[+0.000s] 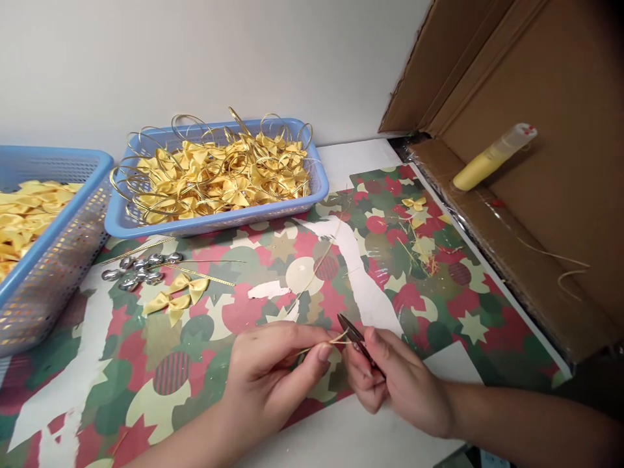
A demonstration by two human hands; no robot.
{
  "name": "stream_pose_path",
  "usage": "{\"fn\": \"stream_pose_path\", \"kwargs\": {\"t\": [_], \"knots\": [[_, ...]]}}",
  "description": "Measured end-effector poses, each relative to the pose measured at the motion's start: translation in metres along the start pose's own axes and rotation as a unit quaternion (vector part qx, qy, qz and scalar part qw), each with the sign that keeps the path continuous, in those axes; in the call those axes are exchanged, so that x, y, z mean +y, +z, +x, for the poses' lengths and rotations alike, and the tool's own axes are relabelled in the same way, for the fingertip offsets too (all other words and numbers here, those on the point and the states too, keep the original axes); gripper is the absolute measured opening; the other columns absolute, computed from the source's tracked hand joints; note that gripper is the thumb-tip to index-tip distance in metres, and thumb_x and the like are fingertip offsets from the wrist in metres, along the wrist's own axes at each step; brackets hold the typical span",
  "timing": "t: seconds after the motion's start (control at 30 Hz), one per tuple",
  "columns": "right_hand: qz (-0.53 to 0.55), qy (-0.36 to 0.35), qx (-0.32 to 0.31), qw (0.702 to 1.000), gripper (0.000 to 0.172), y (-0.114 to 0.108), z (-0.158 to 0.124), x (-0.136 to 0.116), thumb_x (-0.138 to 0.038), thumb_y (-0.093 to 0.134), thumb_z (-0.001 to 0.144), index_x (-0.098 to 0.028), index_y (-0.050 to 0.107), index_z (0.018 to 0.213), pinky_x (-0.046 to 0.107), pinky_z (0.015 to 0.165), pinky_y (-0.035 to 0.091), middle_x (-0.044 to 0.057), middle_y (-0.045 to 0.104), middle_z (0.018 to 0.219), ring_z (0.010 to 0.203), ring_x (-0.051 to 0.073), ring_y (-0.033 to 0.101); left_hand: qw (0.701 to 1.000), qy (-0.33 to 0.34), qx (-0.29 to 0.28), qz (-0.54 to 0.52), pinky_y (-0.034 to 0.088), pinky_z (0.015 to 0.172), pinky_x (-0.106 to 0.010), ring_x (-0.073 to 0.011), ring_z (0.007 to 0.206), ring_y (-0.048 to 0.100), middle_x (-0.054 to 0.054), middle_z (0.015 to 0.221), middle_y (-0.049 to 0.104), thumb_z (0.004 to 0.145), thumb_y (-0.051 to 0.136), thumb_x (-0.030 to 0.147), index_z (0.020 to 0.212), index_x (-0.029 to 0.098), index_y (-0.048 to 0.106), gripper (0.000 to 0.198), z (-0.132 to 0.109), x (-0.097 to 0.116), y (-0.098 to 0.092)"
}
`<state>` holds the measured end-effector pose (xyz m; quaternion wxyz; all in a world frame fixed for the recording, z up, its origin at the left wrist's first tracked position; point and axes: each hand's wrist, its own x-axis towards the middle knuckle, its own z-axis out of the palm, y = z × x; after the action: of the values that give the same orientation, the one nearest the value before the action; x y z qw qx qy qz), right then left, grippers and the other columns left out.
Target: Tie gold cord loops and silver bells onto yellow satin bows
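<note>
Between the thumb and forefinger of my left hand (273,374) a thin gold cord (338,339) is pinched, its ends pointing right. My right hand (407,383) is closed round small dark-bladed scissors (351,329), which look like thread snips. Their blades are at the cord ends, just beyond my left fingertips; whether they touch the cord I cannot tell. The handles are mostly hidden in my right palm. Left of my hands lie two yellow ribbon bows (168,303), several silver bells (141,271) and some straight gold cords (207,276).
A blue basket (214,224) at the back holds yellow bows with looped gold cords. Another blue basket (53,224) of bows stands left. Cord scraps (423,250) lie on the patterned sheet (312,299). Cardboard (526,162) walls the right side, with a yellow tube (487,161) on it.
</note>
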<state>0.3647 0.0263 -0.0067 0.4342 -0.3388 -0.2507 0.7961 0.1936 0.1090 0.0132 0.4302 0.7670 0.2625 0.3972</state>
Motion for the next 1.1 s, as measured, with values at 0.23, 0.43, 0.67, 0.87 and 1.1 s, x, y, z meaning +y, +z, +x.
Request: {"fn": "stream_pose_path", "kwargs": {"t": [0.23,0.43,0.67,0.87,1.1], "knots": [[-0.008,-0.069,0.045,0.997,0.049,-0.006,0.003,-0.011,-0.061,0.036,0.096,-0.018,0.039,0.073,0.02,0.044,0.017,-0.006,0.025,0.061,0.047,0.005,0.019,0.999,-0.032,0.009,-0.014,0.043,0.043,-0.014,-0.0065,0.043,0.055,0.005,0.052,0.063,0.084,0.062,0.009,0.085,0.019,0.068,0.012,-0.002,0.001,0.001],[-0.474,-0.228,0.311,0.792,0.034,-0.037,0.006,-0.052,-0.053,0.051,0.093,-0.021,0.052,0.104,0.023,0.053,0.032,-0.003,0.044,0.064,0.055,0.01,0.042,0.975,-0.184,0.121,-0.031,0.033,0.038,-0.017,-0.007,0.039,0.035,0.008,0.04,0.04,0.082,0.064,0.024,0.071,0.021,0.07,0.013,0.004,-0.002,-0.003],[-0.737,-0.181,0.408,0.508,0.031,-0.066,0.016,-0.065,-0.049,0.052,0.092,-0.018,0.056,0.09,0.029,0.057,0.039,0.007,0.064,0.079,0.077,0.024,0.061,0.927,-0.281,0.198,-0.151,0.026,0.043,-0.022,-0.0093,0.046,0.027,0.006,0.049,0.032,0.083,0.064,0.044,0.083,0.022,0.07,0.022,0.017,-0.009,-0.025],[-0.784,-0.22,0.372,0.445,0.025,-0.076,0.024,-0.064,-0.04,0.054,0.092,-0.017,0.06,0.087,0.037,0.074,0.047,0.012,0.06,0.094,0.087,0.026,0.055,0.938,-0.213,0.197,-0.189,0.021,0.045,-0.026,-0.0094,0.046,0.023,0.006,0.05,0.028,0.084,0.066,0.033,0.075,0.024,0.068,0.013,0.039,0.013,-0.064],[-0.82,-0.258,0.227,0.457,0.04,-0.026,0.019,-0.041,-0.039,0.045,0.095,-0.018,0.058,0.127,0.049,0.102,0.041,0.013,0.056,0.133,0.123,0.029,0.048,0.96,-0.099,0.243,-0.1,0.02,0.046,-0.028,-0.0094,0.047,0.026,0.005,0.049,0.032,0.084,0.068,0.038,0.077,0.025,0.071,0.015,0.049,0.023,-0.099]]}}
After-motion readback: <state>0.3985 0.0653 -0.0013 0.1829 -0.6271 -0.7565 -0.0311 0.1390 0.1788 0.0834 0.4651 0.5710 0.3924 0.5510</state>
